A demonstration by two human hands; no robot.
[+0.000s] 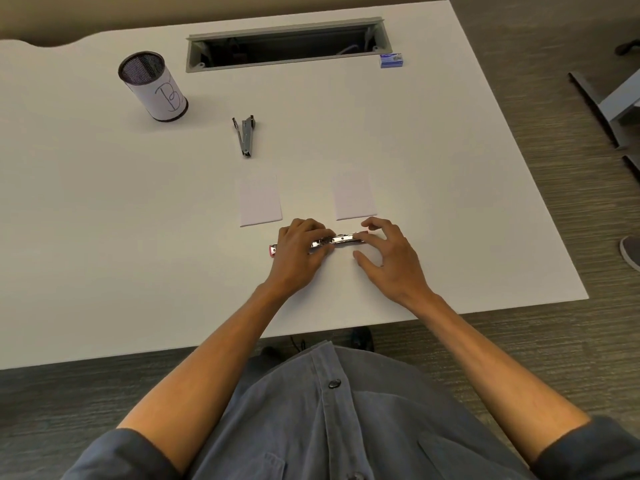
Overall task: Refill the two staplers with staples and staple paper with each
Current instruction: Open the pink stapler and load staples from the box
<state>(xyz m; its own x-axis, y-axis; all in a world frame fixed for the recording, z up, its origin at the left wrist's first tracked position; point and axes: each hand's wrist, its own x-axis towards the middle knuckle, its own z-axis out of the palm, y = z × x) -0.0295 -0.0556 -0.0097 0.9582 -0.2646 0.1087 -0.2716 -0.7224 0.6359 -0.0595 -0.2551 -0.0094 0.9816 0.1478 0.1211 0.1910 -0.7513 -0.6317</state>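
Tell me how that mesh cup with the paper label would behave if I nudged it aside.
The mesh cup looks empty, so probably light and easy to slide. It is tall for its base, so a high push may tip it, then it could roll.

The left hand (299, 251) hides the red stapler's (332, 241) middle — the staple box (392, 60) print is unreadably small.
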